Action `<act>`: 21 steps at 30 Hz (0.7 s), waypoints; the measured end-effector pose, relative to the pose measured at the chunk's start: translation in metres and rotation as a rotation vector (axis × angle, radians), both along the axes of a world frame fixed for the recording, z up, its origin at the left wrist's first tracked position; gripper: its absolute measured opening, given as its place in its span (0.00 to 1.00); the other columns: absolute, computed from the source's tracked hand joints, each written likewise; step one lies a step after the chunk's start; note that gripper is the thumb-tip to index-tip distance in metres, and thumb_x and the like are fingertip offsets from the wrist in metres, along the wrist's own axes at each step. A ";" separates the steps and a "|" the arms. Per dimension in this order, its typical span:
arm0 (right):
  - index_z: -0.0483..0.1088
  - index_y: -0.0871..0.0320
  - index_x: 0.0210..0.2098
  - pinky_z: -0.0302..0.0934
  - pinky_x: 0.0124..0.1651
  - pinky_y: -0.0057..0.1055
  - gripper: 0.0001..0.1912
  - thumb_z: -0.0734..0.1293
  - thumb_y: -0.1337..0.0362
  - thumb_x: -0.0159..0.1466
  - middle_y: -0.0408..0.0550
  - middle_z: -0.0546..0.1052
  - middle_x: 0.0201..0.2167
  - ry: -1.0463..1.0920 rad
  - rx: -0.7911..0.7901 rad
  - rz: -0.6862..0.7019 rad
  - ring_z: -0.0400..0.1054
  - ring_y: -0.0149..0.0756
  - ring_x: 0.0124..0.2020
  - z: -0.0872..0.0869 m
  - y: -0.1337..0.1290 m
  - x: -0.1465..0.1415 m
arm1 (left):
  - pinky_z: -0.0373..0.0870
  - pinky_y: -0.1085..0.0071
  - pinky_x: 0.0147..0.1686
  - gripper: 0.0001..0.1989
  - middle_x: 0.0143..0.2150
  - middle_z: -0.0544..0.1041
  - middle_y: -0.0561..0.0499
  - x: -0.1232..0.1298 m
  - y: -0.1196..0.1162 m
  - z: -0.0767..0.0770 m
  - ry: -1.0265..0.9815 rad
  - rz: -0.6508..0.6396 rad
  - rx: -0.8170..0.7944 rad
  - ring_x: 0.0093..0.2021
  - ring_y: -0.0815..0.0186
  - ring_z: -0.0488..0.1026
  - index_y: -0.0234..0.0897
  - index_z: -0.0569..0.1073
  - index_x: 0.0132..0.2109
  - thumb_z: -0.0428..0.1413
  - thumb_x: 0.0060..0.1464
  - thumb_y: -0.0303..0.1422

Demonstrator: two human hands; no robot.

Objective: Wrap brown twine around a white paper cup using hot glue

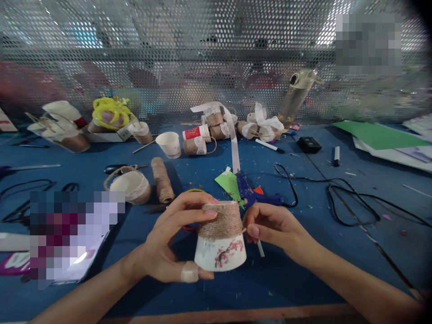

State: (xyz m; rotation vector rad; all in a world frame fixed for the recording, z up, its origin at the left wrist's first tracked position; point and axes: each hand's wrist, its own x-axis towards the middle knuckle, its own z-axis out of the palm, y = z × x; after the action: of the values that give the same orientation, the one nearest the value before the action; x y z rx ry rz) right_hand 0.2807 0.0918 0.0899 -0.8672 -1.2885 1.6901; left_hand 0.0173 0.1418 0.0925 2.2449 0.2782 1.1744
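Note:
A white paper cup (221,254) with a pink blossom print is held upside down above the blue table. Brown twine (222,220) is wound around its narrower upper half. My left hand (172,240) grips the cup from the left, fingers on the twine and top, the thumb, with a tape band, near the rim. At the cup's right side, my right hand (270,225) pinches the twine's end close to the wrapped part. A thin white stick (261,248) shows just below the right fingers. Behind the hands lies a blue glue gun (253,191) beside a green paper piece (228,182).
A twine roll (162,180) and a handled cup (131,185) stand left of centre. Farther back are a white cup (168,145), wrapped cups and a bottle (295,99). Black cable (354,193) loops at right; a blurred-out screen (91,252) lies at left.

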 end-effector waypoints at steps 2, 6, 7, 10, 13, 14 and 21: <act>0.70 0.59 0.32 0.60 0.36 0.27 0.12 0.72 0.58 0.65 0.40 0.72 0.27 0.008 -0.015 0.002 0.66 0.27 0.30 0.000 0.000 -0.001 | 0.69 0.52 0.60 0.38 0.57 0.68 0.38 0.000 -0.001 0.000 -0.003 -0.009 -0.010 0.58 0.49 0.68 0.35 0.67 0.63 0.69 0.47 0.41; 0.70 0.59 0.33 0.60 0.36 0.26 0.11 0.73 0.59 0.64 0.40 0.72 0.28 0.023 -0.046 0.008 0.66 0.27 0.31 0.000 -0.002 -0.002 | 0.69 0.51 0.60 0.38 0.57 0.68 0.38 0.002 -0.003 0.001 -0.012 -0.010 -0.008 0.58 0.50 0.69 0.35 0.67 0.63 0.68 0.48 0.42; 0.71 0.59 0.33 0.60 0.36 0.26 0.11 0.73 0.59 0.64 0.40 0.72 0.28 0.028 -0.053 0.010 0.66 0.27 0.31 0.000 -0.003 -0.003 | 0.70 0.51 0.60 0.38 0.57 0.68 0.38 0.003 -0.003 0.001 -0.016 -0.011 -0.008 0.58 0.50 0.69 0.36 0.67 0.63 0.68 0.48 0.43; 0.70 0.59 0.32 0.60 0.36 0.26 0.12 0.74 0.58 0.63 0.39 0.72 0.28 0.047 -0.074 0.017 0.67 0.26 0.30 -0.001 -0.002 -0.005 | 0.71 0.53 0.60 0.38 0.57 0.68 0.39 0.006 -0.005 0.001 -0.031 -0.024 -0.028 0.59 0.51 0.68 0.39 0.67 0.64 0.68 0.49 0.42; 0.69 0.59 0.31 0.61 0.35 0.25 0.14 0.75 0.58 0.61 0.38 0.71 0.27 0.062 -0.087 0.025 0.67 0.26 0.29 -0.003 -0.001 -0.005 | 0.72 0.53 0.59 0.37 0.58 0.67 0.40 0.007 -0.007 0.000 -0.028 -0.046 -0.079 0.60 0.51 0.67 0.42 0.65 0.66 0.66 0.52 0.42; 0.68 0.58 0.31 0.61 0.35 0.25 0.14 0.75 0.58 0.61 0.38 0.71 0.27 0.062 -0.089 0.027 0.68 0.26 0.29 -0.004 -0.001 -0.005 | 0.72 0.52 0.59 0.38 0.58 0.66 0.40 0.006 -0.008 0.000 -0.018 -0.047 -0.111 0.61 0.50 0.67 0.44 0.64 0.67 0.66 0.52 0.42; 0.69 0.58 0.30 0.61 0.38 0.25 0.12 0.74 0.59 0.61 0.39 0.73 0.28 -0.184 0.116 -0.033 0.66 0.28 0.31 -0.003 -0.006 -0.010 | 0.65 0.46 0.62 0.50 0.61 0.62 0.40 0.012 -0.022 -0.003 0.134 -0.066 -0.504 0.62 0.45 0.64 0.49 0.54 0.70 0.69 0.44 0.47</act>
State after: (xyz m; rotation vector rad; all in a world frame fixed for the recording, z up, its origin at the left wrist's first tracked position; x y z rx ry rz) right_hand 0.2704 0.0862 0.0871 -0.9877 -1.4716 1.5214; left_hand 0.0297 0.1200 0.0893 1.8706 0.4899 0.8086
